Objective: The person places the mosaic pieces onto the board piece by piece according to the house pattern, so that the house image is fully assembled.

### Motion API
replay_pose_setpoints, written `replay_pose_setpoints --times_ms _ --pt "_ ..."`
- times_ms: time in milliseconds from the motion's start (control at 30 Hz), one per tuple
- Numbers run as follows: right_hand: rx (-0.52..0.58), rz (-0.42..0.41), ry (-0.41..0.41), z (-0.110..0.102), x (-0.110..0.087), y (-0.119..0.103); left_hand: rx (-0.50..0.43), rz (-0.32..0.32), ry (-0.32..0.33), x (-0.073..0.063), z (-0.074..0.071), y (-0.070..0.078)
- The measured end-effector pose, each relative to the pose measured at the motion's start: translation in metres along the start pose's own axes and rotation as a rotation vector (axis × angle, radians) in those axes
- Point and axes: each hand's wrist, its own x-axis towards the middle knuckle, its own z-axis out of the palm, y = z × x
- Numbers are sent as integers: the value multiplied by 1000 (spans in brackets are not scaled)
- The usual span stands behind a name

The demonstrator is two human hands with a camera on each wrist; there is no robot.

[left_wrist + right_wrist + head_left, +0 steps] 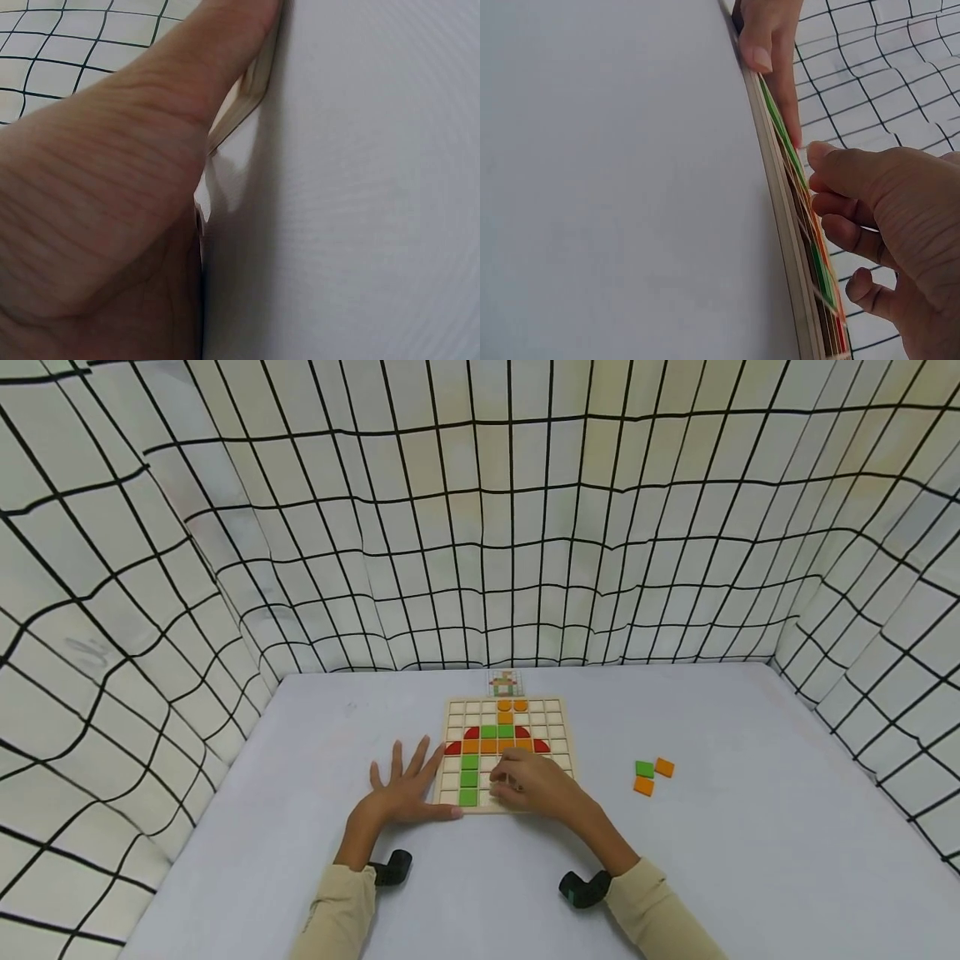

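Observation:
A light wooden grid board (551, 718) lies on the table. Green tiles (468, 779), orange tiles (489, 746), red quarter-round pieces (542, 747) and orange round pieces (521, 706) form a pattern on it. My left hand (405, 789) is spread flat at the board's left side, its thumb touching the near left corner. In the left wrist view the thumb base covers most of the board. Above the board's lower right part hovers my right hand (534, 783), fingers loosely bent, nothing visible between them; it hides the cells below.
Right of the board lie a loose green tile (644, 769) and two loose orange tiles, one the nearer orange tile (643, 786). A small picture card (505, 682) touches the board's far edge. White walls with black netting (480, 527) stand behind and beside the white table (750, 860).

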Motion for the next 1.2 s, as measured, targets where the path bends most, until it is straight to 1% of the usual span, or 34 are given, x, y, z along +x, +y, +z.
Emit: replay_pose_setpoints --times_ms 133,333,500,633,833,1000,1133,1200 --pt "-12 28 16 -5 -10 10 1 2 13 -1 1 0" --pt "-54 50 22 -10 -23 26 -21 -3 6 -4 1 -1" --pt "-50 95 22 -19 -32 33 -15 6 7 -3 0 -3" --pt "-36 134 16 -29 -39 39 -15 7 -6 0 1 -3" --pt "27 205 62 -45 -50 52 -21 21 -7 1 1 0" --pt "41 254 110 -56 -64 70 -17 14 -8 0 -1 0" --pt "59 319 131 -61 -77 88 -27 10 -10 -2 -2 1" --pt "63 354 128 -65 -85 97 -33 12 -12 -2 -2 2"
